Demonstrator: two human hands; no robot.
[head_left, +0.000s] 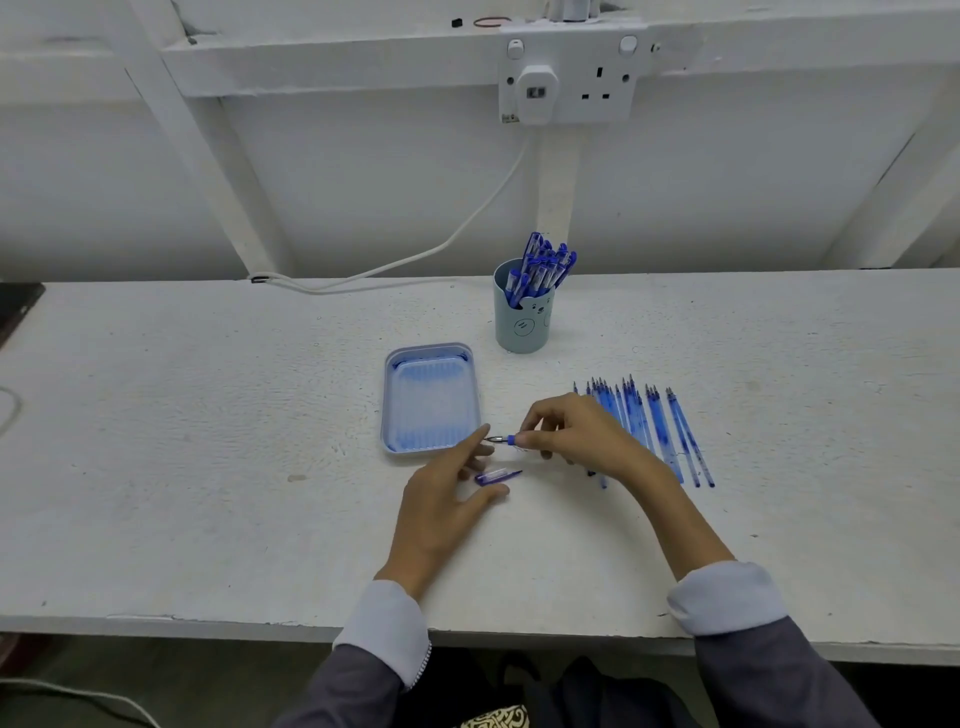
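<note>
I see the right hand (576, 436) over the middle of the worktop (208, 415), its thumb and fingers pinched tight on a blue pen (503, 440). Only the metal tip and blue collar stick out, pointing toward the left edge; the rest of the barrel is hidden in the hand. The left hand (441, 499) lies just beside it on the near side, with forefinger and thumb stretched out. A blue pen cap (497, 476) sits between those two digits. I cannot tell whether the bent fingers behind it grip the cap or it simply lies on the worktop.

A pale blue tray (387, 405) sits just beyond the left forefinger. On the far side of the right hand, toward the right edge, a row of uncapped blue pens (675, 431) lies with tips pointing at the back edge. Nearer the back edge stands a light blue cup (522, 325) full of capped blue pens (543, 265).
</note>
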